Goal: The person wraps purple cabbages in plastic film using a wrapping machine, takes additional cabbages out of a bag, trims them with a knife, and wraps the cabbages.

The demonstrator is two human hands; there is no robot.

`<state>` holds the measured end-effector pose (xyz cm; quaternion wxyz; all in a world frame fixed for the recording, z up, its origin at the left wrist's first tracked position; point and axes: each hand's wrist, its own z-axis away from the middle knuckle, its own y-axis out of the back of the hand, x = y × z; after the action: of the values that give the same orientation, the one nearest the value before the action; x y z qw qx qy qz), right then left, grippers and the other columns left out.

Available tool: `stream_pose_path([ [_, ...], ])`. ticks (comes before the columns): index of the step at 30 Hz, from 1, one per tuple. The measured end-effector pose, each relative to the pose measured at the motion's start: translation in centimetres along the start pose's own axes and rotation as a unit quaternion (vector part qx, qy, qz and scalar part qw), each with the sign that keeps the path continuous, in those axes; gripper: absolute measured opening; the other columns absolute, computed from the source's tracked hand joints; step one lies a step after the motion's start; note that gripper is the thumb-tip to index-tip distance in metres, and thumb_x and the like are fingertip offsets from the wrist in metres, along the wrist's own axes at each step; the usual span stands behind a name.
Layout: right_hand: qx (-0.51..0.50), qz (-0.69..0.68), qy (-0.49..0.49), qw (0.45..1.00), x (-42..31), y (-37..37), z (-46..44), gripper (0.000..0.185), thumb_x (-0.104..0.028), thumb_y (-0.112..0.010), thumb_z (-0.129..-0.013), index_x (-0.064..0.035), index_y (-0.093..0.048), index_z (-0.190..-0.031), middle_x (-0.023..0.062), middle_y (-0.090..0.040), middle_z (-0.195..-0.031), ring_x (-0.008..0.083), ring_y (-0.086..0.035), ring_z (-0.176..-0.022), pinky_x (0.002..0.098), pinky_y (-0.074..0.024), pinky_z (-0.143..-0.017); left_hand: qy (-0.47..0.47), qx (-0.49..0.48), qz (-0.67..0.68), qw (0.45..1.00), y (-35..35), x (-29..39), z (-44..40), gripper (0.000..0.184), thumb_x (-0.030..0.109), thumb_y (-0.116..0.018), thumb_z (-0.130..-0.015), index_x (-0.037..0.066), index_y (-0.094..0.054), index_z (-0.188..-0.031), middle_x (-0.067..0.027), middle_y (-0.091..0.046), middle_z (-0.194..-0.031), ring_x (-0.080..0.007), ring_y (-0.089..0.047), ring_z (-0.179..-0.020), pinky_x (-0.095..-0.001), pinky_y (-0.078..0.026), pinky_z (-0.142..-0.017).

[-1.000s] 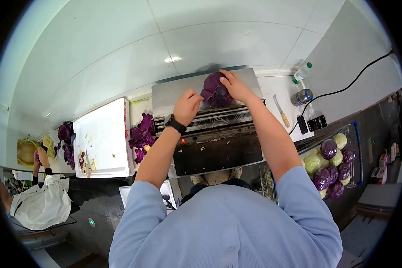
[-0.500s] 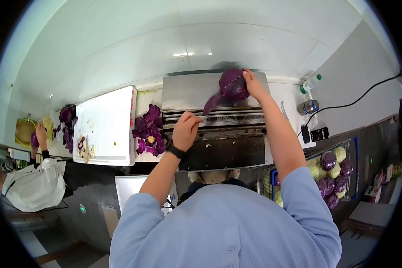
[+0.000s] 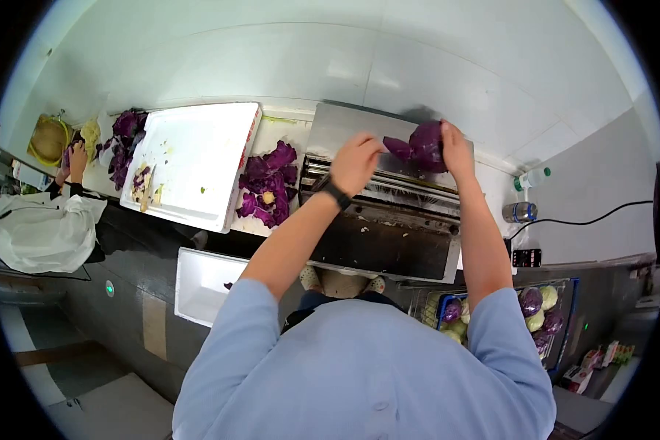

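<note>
A red cabbage [image 3: 427,147] is above the back metal plate of a film-wrapping machine [image 3: 400,238], with one loose leaf [image 3: 397,149] sticking out to its left. My right hand [image 3: 456,150] grips the cabbage from its right side. My left hand [image 3: 357,163], with a dark band at the wrist, is curled close to the tip of that leaf; motion smears its fingers, and whether they touch the leaf is unclear. Clear film [image 3: 396,189] lies across the machine's slot below both hands.
Stripped purple leaves [image 3: 268,183] lie left of the machine, beside a white foam lid [image 3: 191,161] holding a knife and scraps. A foam box [image 3: 207,282] is on the floor. Wrapped cabbages [image 3: 533,301] fill a crate. Bottle [image 3: 532,178], jar [image 3: 519,213], phone [image 3: 526,258]; a co-worker [image 3: 48,227] far left.
My left hand has moved up from the film towards the leaf. The leaf now points left instead of hanging down. The camera view has shifted and tilted.
</note>
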<state>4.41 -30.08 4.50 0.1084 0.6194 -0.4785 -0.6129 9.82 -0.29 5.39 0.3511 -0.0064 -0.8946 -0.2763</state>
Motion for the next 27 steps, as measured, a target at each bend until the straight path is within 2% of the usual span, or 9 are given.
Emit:
stream_pose_path([
  [4,-0.024,0.056,0.034,0.998,-1.2,0.0,0.0,0.060,-0.049,-0.056,-0.099,-0.0082,-0.052,-0.142,0.0222,-0.052,-0.144,0.0403,-0.050,-0.132,0.0453,-0.0412,-0.110,-0.218,-0.017,-0.126,0.968,-6.4,-3.4,-4.0,0.010,0.005,-0.065,-0.084,0.008,-0.068,-0.094,-0.0085,-0.065,-0.112,-0.0352,-0.061,-0.105,-0.0446,-0.052,-0.087],
  [7,-0.010,0.052,-0.008,0.999,-0.3,-0.2,-0.8,0.060,-0.050,-0.055,-0.099,-0.0082,-0.052,-0.142,0.0237,-0.050,-0.144,0.0412,-0.049,-0.133,0.0456,-0.0410,-0.110,-0.067,-0.194,-0.077,0.976,-7.8,-4.0,-4.5,0.009,0.006,-0.066,-0.084,0.008,-0.066,-0.093,-0.0092,-0.064,-0.109,-0.0360,-0.061,-0.100,-0.0456,-0.052,-0.083],
  [11,-0.015,0.008,-0.095,0.995,1.3,0.5,-1.9,0.062,-0.051,-0.049,-0.100,-0.0097,-0.049,-0.146,0.0309,-0.047,-0.143,0.0459,-0.048,-0.132,0.0466,-0.0398,-0.111,0.017,-0.198,-0.052,0.979,-7.4,-2.2,-3.9,0.014,0.007,-0.067,-0.084,0.008,-0.059,-0.096,-0.0119,-0.062,-0.099,-0.0384,-0.061,-0.092,-0.0482,-0.052,-0.078],
  [12,-0.023,0.026,-0.106,0.994,1.6,0.6,-2.0,0.064,-0.053,-0.047,-0.100,-0.0099,-0.047,-0.147,0.0319,-0.048,-0.142,0.0462,-0.048,-0.132,0.0470,-0.0396,-0.111,0.026,-0.187,-0.071,0.979,-7.6,-1.9,-3.9,0.019,0.007,-0.066,-0.085,0.009,-0.060,-0.103,-0.0128,-0.063,-0.097,-0.0387,-0.062,-0.089,-0.0486,-0.052,-0.077],
  [15,-0.046,0.065,-0.126,0.989,1.8,0.9,-3.1,0.069,-0.057,-0.042,-0.100,-0.0109,-0.042,-0.151,0.0333,-0.050,-0.139,0.0469,-0.047,-0.132,0.0482,-0.0388,-0.111,0.018,-0.062,-0.035,0.997,-8.8,-1.3,-3.8,0.020,0.006,-0.064,-0.086,0.008,-0.064,-0.106,-0.0139,-0.064,-0.096,-0.0387,-0.061,-0.087,-0.0494,-0.051,-0.076],
  [21,-0.066,0.053,-0.157,0.984,3.2,0.3,-5.7,0.068,-0.056,-0.040,-0.100,-0.0145,-0.039,-0.153,0.0282,-0.053,-0.142,0.0482,-0.047,-0.133,0.0489,-0.0384,-0.112,0.035,-0.099,-0.092,0.990,-7.8,0.6,-2.5,0.017,0.001,-0.061,-0.085,0.006,-0.072,-0.097,-0.0149,-0.065,-0.095,-0.0390,-0.062,-0.091,-0.0485,-0.051,-0.078],
  [24,-0.065,-0.012,-0.202,0.977,5.5,-0.7,-6.8,0.066,-0.055,-0.039,-0.100,-0.0166,-0.039,-0.153,0.0251,-0.051,-0.145,0.0481,-0.047,-0.133,0.0501,-0.0396,-0.111,0.093,-0.069,-0.051,0.992,-3.0,4.2,0.8,0.019,0.000,-0.062,-0.084,0.005,-0.072,-0.099,-0.0151,-0.064,-0.093,-0.0384,-0.063,-0.090,-0.0467,-0.051,-0.077],
  [26,-0.104,-0.035,-0.224,0.968,3.7,0.5,-6.1,0.067,-0.057,-0.040,-0.099,-0.0184,-0.038,-0.154,0.0230,-0.049,-0.148,0.0470,-0.048,-0.132,0.0555,-0.0425,-0.107,0.083,0.023,-0.007,0.996,2.0,5.8,4.3,0.022,-0.001,-0.065,-0.084,0.005,-0.072,-0.104,-0.0150,-0.064,-0.091,-0.0357,-0.063,-0.085,-0.0405,-0.051,-0.075],
  [27,-0.128,-0.047,-0.237,0.962,2.4,1.2,-5.8,0.068,-0.058,-0.040,-0.098,-0.0193,-0.038,-0.154,0.0219,-0.048,-0.149,0.0463,-0.049,-0.132,0.0582,-0.0440,-0.104,0.151,0.017,-0.055,0.987,5.6,7.5,6.1,0.025,-0.002,-0.065,-0.084,0.006,-0.073,-0.106,-0.0138,-0.064,-0.089,-0.0350,-0.064,-0.084,-0.0404,-0.053,-0.073],
])
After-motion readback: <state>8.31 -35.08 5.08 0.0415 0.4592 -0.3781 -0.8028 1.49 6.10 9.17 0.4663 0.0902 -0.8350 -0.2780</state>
